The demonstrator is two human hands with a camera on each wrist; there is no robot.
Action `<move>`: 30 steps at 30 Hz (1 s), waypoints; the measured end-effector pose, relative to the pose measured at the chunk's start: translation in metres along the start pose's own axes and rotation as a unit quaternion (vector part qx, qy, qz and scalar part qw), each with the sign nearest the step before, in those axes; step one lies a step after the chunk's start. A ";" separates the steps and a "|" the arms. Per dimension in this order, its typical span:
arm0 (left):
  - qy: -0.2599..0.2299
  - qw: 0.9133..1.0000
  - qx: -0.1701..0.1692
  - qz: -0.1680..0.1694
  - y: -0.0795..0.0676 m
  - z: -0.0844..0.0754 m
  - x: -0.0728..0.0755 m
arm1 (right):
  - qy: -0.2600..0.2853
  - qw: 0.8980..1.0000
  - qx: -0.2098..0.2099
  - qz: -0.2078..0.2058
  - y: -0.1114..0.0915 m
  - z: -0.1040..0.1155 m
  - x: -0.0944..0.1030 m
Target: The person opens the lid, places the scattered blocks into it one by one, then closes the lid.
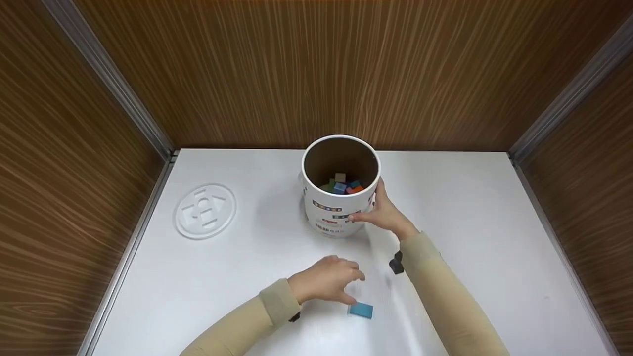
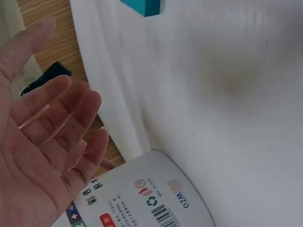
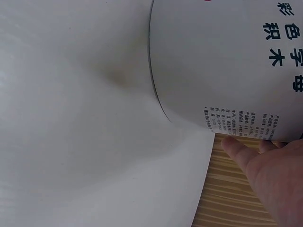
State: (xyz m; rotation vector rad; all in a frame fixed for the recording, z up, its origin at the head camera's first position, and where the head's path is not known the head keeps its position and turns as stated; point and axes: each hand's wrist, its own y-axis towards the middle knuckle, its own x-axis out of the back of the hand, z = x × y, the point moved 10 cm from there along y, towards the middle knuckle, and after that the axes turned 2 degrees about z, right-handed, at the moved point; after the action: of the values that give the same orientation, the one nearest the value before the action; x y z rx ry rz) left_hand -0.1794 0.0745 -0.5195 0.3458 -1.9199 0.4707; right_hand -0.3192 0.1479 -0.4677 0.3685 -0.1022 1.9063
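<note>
A white bucket [image 1: 329, 215] with colourful printing stands upright near the back of the table. Wooden blocks [image 1: 340, 188] in several colours lie at its bottom. My right hand [image 1: 388, 213] holds the bucket's right side, thumb on the front and fingers round the far side; the right wrist view has this hand [image 3: 279, 175] at the printed wall [image 3: 213, 61]. My left hand [image 1: 329, 279] hovers in front of the bucket, fingers relaxed and nothing held. Just beside its thumb, a flat blue block [image 1: 361, 311] lies on the table; it peeks in as a teal corner [image 2: 147, 6] atop the left wrist view.
A round white lid [image 1: 190, 228] with raised shapes lies on the left of the white table [image 1: 474, 237]. Wood-grain panels [image 1: 296, 74] close off the back and both sides. The bucket stands close to the back panel.
</note>
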 end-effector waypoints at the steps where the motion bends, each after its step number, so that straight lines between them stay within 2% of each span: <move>1: 0.000 1.000 -0.001 0.007 0.000 -0.001 -0.004 | -0.001 1.000 0.000 0.000 0.000 0.000 0.000; 14: 0.028 0.997 -0.051 0.042 0.008 -0.025 -0.033 | -0.002 1.000 -0.018 0.005 0.001 -0.006 0.001; 17: 0.034 0.997 -0.057 0.046 0.010 -0.029 -0.038 | -0.007 0.999 -0.035 0.007 -0.001 -0.009 0.001; 24: 0.038 0.995 -0.063 0.070 0.014 -0.033 -0.048 | -0.014 0.994 -0.111 0.017 -0.006 -0.026 0.002; 30: 0.041 0.995 -0.067 0.068 0.013 -0.033 -0.050 | -0.014 0.992 -0.125 0.009 -0.004 -0.039 0.002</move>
State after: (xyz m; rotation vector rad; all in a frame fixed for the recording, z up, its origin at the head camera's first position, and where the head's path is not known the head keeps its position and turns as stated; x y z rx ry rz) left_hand -0.1390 0.1025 -0.5567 0.1084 -1.8913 0.4359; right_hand -0.3238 0.1612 -0.5041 0.2258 -0.3604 1.8801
